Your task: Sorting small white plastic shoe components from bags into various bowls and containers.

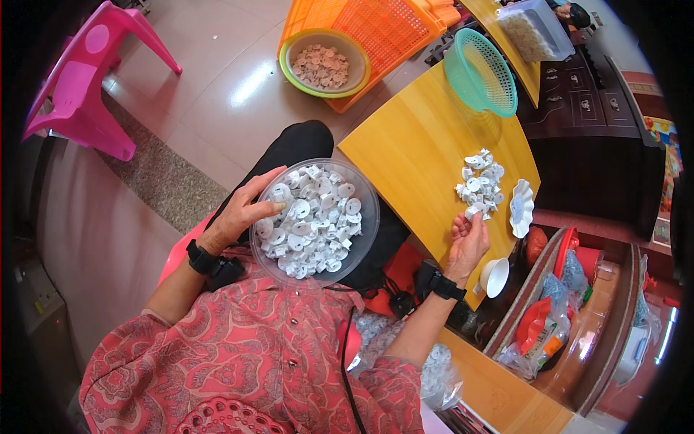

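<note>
A clear round bowl [367, 210] full of several small white plastic parts [314, 220] rests on my lap. My left hand [246, 210] grips its left rim, thumb lying over the parts inside. My right hand [468, 239] is raised at the near edge of a yellow wooden table [412, 152], fingers pinched on one small white part. Just beyond it lies a loose pile of the same white parts [481, 184]. A white scalloped dish [520, 208] sits to the right of that pile.
A teal mesh basket [481, 72] stands at the table's far end. On the floor are a green bowl of pale pieces [325, 64], an orange crate [390, 29] and a pink stool [79, 79]. A white cup [496, 276] and bagged goods [549, 325] sit at right.
</note>
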Available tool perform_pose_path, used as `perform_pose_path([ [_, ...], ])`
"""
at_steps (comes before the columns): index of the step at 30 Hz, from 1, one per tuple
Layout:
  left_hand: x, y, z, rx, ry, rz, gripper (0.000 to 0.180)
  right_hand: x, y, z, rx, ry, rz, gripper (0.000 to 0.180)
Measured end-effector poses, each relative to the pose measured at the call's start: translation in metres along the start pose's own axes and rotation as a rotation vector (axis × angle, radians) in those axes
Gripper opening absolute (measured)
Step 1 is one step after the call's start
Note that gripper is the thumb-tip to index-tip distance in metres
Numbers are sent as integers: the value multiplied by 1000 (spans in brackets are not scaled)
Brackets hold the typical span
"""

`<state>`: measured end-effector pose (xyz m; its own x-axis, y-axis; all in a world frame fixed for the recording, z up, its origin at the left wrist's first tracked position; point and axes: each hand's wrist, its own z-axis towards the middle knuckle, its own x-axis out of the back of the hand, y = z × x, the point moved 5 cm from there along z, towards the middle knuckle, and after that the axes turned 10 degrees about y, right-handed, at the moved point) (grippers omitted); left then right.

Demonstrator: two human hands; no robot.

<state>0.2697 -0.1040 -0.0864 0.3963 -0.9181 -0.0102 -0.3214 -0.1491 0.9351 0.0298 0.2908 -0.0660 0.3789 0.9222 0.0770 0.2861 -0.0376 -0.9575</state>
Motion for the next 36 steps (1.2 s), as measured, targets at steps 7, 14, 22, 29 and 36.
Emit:
perform_pose_path([
  [7, 0, 3, -2, 44, -10, -2, 73, -10, -27, 36, 119, -39, 46, 33],
  [14, -2, 7, -2, 42, -33, 49, 72, -30, -30, -22, 271, -23, -140, 28],
  [22, -1, 1, 0, 44, -24, 54, 73, -98, 26, -189, 418, -747, -529, 22],
  [29, 1, 0, -1, 11, 9, 45, 75, -120, 50, -240, 734, -824, -620, 30],
  [36, 4, -3, -2, -47, 38, 86, 74, -108, 60, -234, 379, -765, -449, 12],
])
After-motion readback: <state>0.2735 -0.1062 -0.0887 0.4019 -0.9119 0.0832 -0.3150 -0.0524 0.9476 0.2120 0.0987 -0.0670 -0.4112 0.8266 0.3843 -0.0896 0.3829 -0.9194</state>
